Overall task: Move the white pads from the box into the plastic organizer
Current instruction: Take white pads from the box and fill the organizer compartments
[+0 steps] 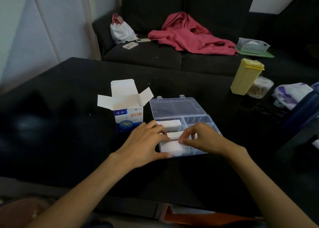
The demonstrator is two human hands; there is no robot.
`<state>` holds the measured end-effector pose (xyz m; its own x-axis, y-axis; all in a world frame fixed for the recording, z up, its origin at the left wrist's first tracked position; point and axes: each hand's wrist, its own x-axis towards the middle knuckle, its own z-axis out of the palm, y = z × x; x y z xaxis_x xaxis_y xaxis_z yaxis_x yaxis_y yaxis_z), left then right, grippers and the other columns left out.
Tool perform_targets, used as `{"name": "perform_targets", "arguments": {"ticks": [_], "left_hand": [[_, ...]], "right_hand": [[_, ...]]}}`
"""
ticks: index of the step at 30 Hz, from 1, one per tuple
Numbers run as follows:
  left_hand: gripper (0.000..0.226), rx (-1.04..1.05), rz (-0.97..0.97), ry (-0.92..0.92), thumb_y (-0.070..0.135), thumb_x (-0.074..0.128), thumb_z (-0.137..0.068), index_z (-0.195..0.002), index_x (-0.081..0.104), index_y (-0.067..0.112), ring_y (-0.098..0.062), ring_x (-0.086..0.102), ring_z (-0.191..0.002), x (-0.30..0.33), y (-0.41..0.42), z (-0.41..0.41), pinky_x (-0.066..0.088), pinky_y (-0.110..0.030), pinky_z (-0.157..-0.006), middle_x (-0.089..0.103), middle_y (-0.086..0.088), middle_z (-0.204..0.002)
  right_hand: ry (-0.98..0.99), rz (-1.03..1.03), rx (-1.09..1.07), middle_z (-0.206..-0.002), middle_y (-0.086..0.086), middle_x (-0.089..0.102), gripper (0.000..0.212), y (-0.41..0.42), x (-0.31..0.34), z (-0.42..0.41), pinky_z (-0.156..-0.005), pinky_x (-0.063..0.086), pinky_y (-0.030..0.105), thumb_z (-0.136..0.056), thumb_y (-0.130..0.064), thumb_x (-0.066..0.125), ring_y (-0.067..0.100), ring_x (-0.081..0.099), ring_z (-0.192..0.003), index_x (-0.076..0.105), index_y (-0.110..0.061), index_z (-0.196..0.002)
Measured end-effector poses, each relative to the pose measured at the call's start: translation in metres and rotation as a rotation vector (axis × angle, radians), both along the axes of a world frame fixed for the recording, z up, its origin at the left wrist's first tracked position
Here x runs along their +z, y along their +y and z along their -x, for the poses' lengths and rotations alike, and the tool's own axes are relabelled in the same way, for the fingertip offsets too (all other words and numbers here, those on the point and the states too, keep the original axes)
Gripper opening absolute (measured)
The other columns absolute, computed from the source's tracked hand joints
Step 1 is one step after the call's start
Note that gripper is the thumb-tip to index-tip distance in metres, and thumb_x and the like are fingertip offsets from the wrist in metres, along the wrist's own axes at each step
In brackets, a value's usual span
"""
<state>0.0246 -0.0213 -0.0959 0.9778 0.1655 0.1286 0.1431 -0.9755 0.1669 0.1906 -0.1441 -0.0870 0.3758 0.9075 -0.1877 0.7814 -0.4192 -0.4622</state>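
Observation:
A white and blue cardboard box (128, 117) stands on the dark table with its top flaps open. Right of it lies the clear plastic organizer (198, 119), its lid folded back flat. White pads fill three compartments: a far stack (170, 123), a middle stack (175, 134) and a near stack (173, 147). My left hand (146, 145) and my right hand (203, 138) meet over the organizer's near half. Both pinch a thin white pad (174, 140) held level between their fingertips, just above the near stack.
A yellow lidded container (245, 76) and a clear tub of cotton swabs (259, 87) stand at the table's right. A plastic bag (290, 94) lies further right. Behind the table is a dark sofa with a red garment (188, 34), a white bag (121, 29) and a basket (252, 45).

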Motion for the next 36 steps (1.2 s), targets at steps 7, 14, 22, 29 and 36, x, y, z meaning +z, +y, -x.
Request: {"name": "perform_targets", "arguments": {"ticks": [7,14,22,29,36], "left_hand": [[0.054,-0.016,-0.066,0.004,0.062,0.055,-0.081,-0.126,0.057,0.033,-0.005,0.029,-0.122,0.0,0.0,0.0,0.03,-0.022,-0.093,0.04,0.013,-0.134],[0.05,0.026,-0.039,0.019,0.062,0.055,-0.081,-0.117,0.065,0.028,-0.005,0.029,-0.122,-0.002,-0.001,0.0,0.034,-0.024,-0.094,0.039,0.013,-0.135],[0.052,0.04,-0.015,0.058,0.063,0.055,-0.081,-0.12,0.063,0.03,-0.006,0.029,-0.125,0.002,-0.002,-0.001,0.033,-0.026,-0.098,0.038,0.013,-0.138],[0.052,0.022,-0.029,0.097,0.063,0.051,-0.084,-0.123,0.06,0.029,-0.007,0.029,-0.126,0.0,-0.002,0.0,0.033,-0.028,-0.101,0.038,0.011,-0.139],[0.05,0.027,-0.022,0.094,0.062,0.052,-0.084,-0.121,0.061,0.028,-0.008,0.029,-0.126,-0.001,-0.002,0.0,0.033,-0.028,-0.102,0.038,0.011,-0.138]], "right_hand": [[-0.14,-0.02,0.059,-0.104,-0.006,0.069,0.018,-0.003,0.004,0.003,-0.074,0.043,0.018,-0.086,-0.027,0.065,0.002,0.053,-0.079,0.072,-0.024,-0.102],[-0.239,-0.014,0.057,-0.1,-0.011,0.062,0.018,-0.004,0.006,-0.001,-0.07,0.041,0.014,-0.082,-0.039,0.066,0.002,0.05,-0.081,0.072,-0.03,-0.097],[-0.345,0.071,0.077,-0.096,-0.007,0.06,0.024,-0.008,0.005,-0.005,-0.085,0.04,0.024,-0.086,-0.044,0.059,0.006,0.051,-0.087,0.069,-0.033,-0.105],[-0.313,0.059,0.058,-0.081,-0.013,0.053,0.027,-0.008,0.005,-0.005,-0.081,0.035,0.021,-0.085,-0.046,0.06,0.005,0.05,-0.08,0.071,-0.03,-0.104],[-0.413,0.072,0.039,-0.097,-0.008,0.063,0.033,-0.008,0.003,-0.008,-0.097,0.035,0.032,-0.087,-0.051,0.053,0.003,0.046,-0.087,0.07,-0.03,-0.106]]}}
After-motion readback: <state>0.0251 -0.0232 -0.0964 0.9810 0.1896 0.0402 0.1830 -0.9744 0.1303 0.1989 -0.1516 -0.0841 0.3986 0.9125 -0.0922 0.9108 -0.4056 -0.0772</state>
